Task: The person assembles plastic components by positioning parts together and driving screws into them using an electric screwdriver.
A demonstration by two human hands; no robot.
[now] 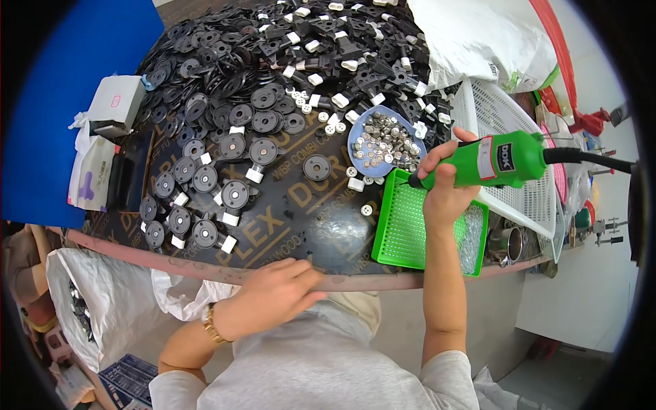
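My right hand (445, 179) is closed round a green electric screwdriver (502, 161) with a black cord. Its dark tip points left, over the green perforated tray (384, 236). Small silvery pieces, seemingly screws (471, 239), lie in the tray's right part. My left hand (280, 290) rests at the table's padded front edge, thumb apart from the loosely bent fingers, with nothing visible in it. Beyond it, several black round parts with white end pieces (205, 234) lie in a loose group. One black disc (316, 167) lies apart, nearer the middle of the table.
A blue plate (357, 145) holds small metal pieces. White round buttons (366, 210) lie around it. Heaped black parts (225, 61) cover the far table. White baskets (502, 116), a metal cup (506, 244) and a white sack (492, 41) are at right; boxes (116, 102) stand left.
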